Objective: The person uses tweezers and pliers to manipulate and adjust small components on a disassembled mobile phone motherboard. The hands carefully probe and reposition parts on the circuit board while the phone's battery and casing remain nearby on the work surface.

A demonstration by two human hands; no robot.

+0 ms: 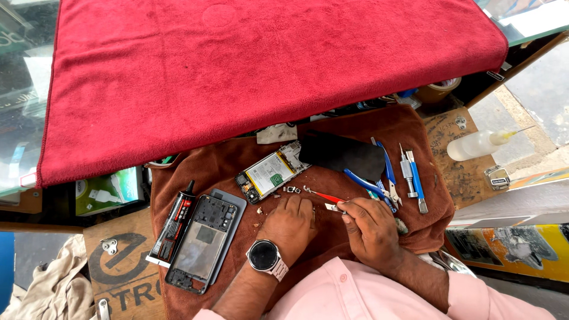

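- Right hand (370,228) pinches red-tipped tweezers (323,195), tips pointing left at tiny metal parts (291,189) on the brown cloth (355,127)
- Left hand (290,222) rests curled, knuckles down, holding nothing I can see
- Looks like small-part picking; next calls for a fine, steady nip
- Opened phone (269,173) lies just beyond, frame (201,243) and glue tube (176,222) to the left
- Blue cutters (379,178) crowd the right; red towel (249,71) overhangs far side

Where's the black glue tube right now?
In the head view, the black glue tube lies on the brown cloth at its left edge, left of the left hand, right beside the phone frame.
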